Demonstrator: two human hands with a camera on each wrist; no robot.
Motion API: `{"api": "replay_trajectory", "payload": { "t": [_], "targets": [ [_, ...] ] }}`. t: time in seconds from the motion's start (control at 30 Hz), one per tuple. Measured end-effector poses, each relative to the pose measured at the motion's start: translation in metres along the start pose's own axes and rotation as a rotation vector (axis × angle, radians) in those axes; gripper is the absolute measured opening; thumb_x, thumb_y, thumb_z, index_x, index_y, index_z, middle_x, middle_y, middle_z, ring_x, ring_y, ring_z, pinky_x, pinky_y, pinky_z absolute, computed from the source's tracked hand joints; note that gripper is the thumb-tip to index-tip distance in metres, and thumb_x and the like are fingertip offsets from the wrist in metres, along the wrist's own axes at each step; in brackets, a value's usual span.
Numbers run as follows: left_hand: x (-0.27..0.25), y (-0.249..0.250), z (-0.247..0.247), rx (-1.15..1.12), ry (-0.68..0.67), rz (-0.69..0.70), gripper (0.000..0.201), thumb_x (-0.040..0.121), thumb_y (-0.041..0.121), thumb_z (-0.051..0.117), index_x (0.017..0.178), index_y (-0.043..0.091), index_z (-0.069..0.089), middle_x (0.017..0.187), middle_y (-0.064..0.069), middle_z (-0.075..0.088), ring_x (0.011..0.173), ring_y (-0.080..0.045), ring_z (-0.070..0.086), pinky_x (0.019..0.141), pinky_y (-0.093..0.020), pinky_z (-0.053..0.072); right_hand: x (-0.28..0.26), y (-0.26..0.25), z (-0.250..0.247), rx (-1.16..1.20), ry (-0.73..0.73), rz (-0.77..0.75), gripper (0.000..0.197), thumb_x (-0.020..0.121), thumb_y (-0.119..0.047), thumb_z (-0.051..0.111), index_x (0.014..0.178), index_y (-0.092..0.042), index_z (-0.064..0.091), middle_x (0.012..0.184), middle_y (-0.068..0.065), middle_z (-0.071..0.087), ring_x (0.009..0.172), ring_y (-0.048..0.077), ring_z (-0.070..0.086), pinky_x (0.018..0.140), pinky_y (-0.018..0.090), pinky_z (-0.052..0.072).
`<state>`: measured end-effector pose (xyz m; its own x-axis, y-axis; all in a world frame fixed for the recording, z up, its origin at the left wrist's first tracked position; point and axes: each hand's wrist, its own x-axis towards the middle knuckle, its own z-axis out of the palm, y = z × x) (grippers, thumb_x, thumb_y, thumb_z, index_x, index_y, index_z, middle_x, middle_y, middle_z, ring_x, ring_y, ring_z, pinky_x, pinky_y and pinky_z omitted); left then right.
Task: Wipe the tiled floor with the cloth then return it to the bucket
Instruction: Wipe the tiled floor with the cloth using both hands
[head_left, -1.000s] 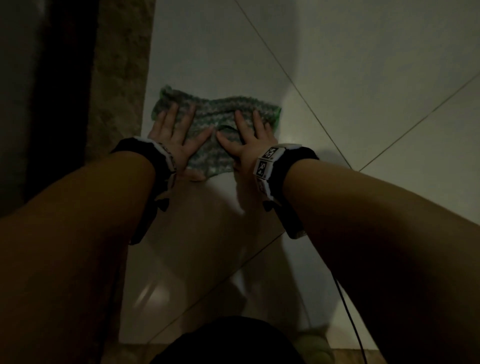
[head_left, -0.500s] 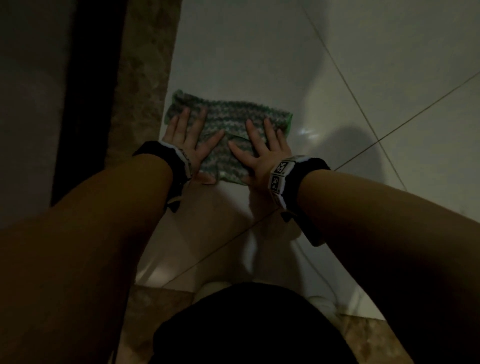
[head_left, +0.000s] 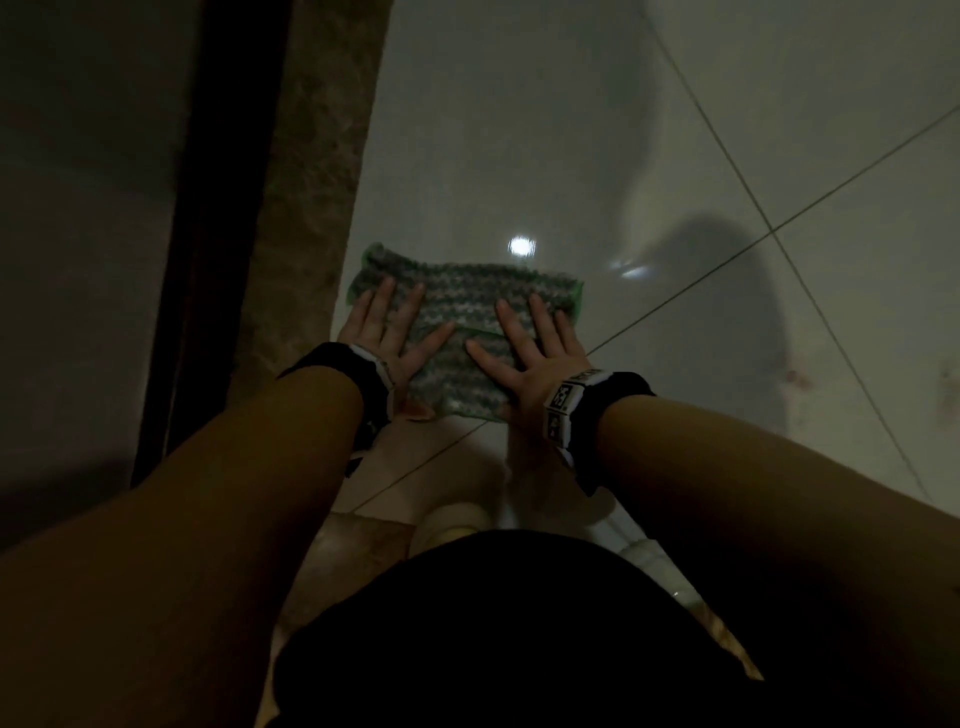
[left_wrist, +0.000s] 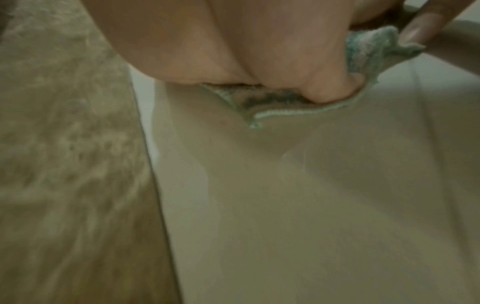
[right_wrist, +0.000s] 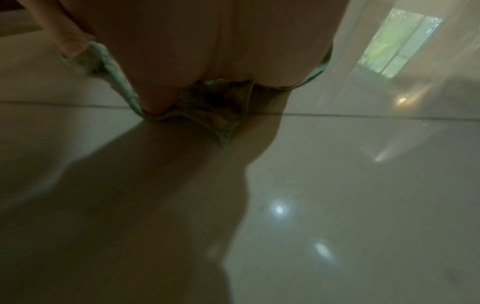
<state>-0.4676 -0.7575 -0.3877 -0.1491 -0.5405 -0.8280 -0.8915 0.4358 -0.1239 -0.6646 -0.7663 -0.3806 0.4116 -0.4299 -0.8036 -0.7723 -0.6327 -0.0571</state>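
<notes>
Both hands lay flat on the cloth (head_left: 457, 322), side by side with thumbs angled toward each other and not quite touching. We saw the left hand (head_left: 387, 332) spread over the cloth's left half, fingers straight and fanned, holding nothing in a grip. Our right hand (head_left: 530, 353) pressed the right half the same way, palm down, fingers extended. The cloth, green-edged with grey-green stripes, sat spread on the tiled floor (head_left: 519, 130), its left edge just beside the mottled brown stone border (head_left: 306, 218) that ran along a dark frame (head_left: 218, 208). From the left wrist view we noted the heel of the palm (left_wrist: 233, 51) bearing on a rumpled corner of cloth (left_wrist: 275, 105). From the right wrist view the cloth (right_wrist: 215, 111) bunched under the palm across a grout line (right_wrist: 363, 115). We could not see the bucket in any view. Glossy tiles carried a bright reflected spot (head_left: 520, 246).
</notes>
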Motion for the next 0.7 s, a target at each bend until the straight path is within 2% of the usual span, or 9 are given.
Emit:
{"api": "replay_trajectory", "payload": {
  "t": [0.07, 0.13, 0.23, 0.3, 0.4, 0.57, 0.63, 0.7],
  "targets": [
    [-0.005, 0.005, 0.007, 0.023, -0.008, -0.002, 0.109, 0.076, 0.083, 0.038, 0.143, 0.035, -0.033, 0.132, -0.010, -0.052, 0.140, -0.044, -0.030, 0.116, -0.053, -0.015, -0.003, -0.006, 0.007, 0.003, -0.009, -0.004, 0.086, 0.090, -0.058, 0.042, 0.143, -0.043, -0.024, 0.149, 0.008, -0.041, 0.136, 0.041, -0.035, 0.112, 0.056, -0.016],
    [-0.009, 0.009, 0.013, 0.037, -0.020, -0.001, 0.110, 0.076, 0.083, 0.038, 0.138, 0.034, -0.038, 0.128, -0.010, -0.053, 0.140, -0.045, -0.030, 0.116, -0.054, -0.015, -0.004, -0.009, 0.014, 0.007, -0.011, -0.008, 0.088, 0.089, -0.058, 0.044, 0.143, -0.043, -0.025, 0.148, 0.008, -0.042, 0.136, 0.042, -0.035, 0.111, 0.056, -0.017],
    [-0.014, 0.013, 0.014, 0.033, -0.054, -0.002, 0.110, 0.074, 0.085, 0.035, 0.140, 0.033, -0.036, 0.131, -0.011, -0.053, 0.139, -0.045, -0.032, 0.115, -0.055, -0.016, -0.004, -0.011, 0.020, 0.002, -0.003, -0.002, 0.097, 0.085, -0.059, 0.051, 0.141, -0.044, -0.025, 0.149, 0.008, -0.041, 0.136, 0.042, -0.034, 0.111, 0.057, -0.015],
    [-0.016, 0.015, 0.011, 0.042, -0.067, -0.012, 0.109, 0.074, 0.085, 0.034, 0.145, 0.033, -0.031, 0.143, -0.012, -0.048, 0.139, -0.045, -0.032, 0.116, -0.054, -0.015, -0.004, -0.012, 0.020, -0.011, -0.015, 0.003, 0.105, 0.081, -0.059, 0.057, 0.140, -0.044, -0.028, 0.149, 0.007, -0.041, 0.136, 0.042, -0.034, 0.111, 0.057, -0.015],
    [-0.017, 0.016, 0.009, 0.075, -0.063, -0.024, 0.108, 0.075, 0.085, 0.033, 0.146, 0.033, -0.029, 0.151, -0.015, -0.040, 0.140, -0.045, -0.030, 0.116, -0.054, -0.013, -0.003, -0.012, 0.021, -0.002, -0.013, 0.009, 0.103, 0.082, -0.060, 0.055, 0.139, -0.045, -0.028, 0.149, 0.006, -0.041, 0.137, 0.041, -0.033, 0.111, 0.056, -0.016],
    [-0.020, 0.018, 0.006, 0.096, -0.079, -0.037, 0.106, 0.075, 0.085, 0.030, 0.146, 0.034, -0.029, 0.150, -0.016, -0.041, 0.139, -0.046, -0.030, 0.116, -0.055, -0.012, -0.009, -0.009, 0.020, 0.016, 0.034, -0.018, 0.083, 0.090, -0.059, 0.040, 0.143, -0.043, -0.021, 0.152, 0.005, -0.037, 0.139, 0.039, -0.031, 0.114, 0.054, -0.014],
    [-0.020, 0.020, 0.003, 0.110, -0.095, -0.036, 0.103, 0.078, 0.083, 0.031, 0.146, 0.035, -0.029, 0.147, -0.015, -0.045, 0.139, -0.046, -0.030, 0.116, -0.055, -0.013, -0.011, -0.005, 0.022, 0.011, 0.033, -0.031, 0.084, 0.089, -0.061, 0.039, 0.143, -0.043, -0.022, 0.152, 0.004, -0.037, 0.139, 0.038, -0.030, 0.114, 0.053, -0.014],
    [-0.019, 0.022, 0.000, 0.131, -0.108, -0.030, 0.103, 0.078, 0.082, 0.033, 0.145, 0.035, -0.030, 0.135, -0.013, -0.052, 0.138, -0.047, -0.031, 0.116, -0.055, -0.013, -0.013, -0.002, 0.026, 0.022, 0.021, -0.031, 0.091, 0.085, -0.065, 0.044, 0.142, -0.044, -0.024, 0.151, 0.004, -0.038, 0.139, 0.037, -0.031, 0.113, 0.053, -0.015]
  ]
}}
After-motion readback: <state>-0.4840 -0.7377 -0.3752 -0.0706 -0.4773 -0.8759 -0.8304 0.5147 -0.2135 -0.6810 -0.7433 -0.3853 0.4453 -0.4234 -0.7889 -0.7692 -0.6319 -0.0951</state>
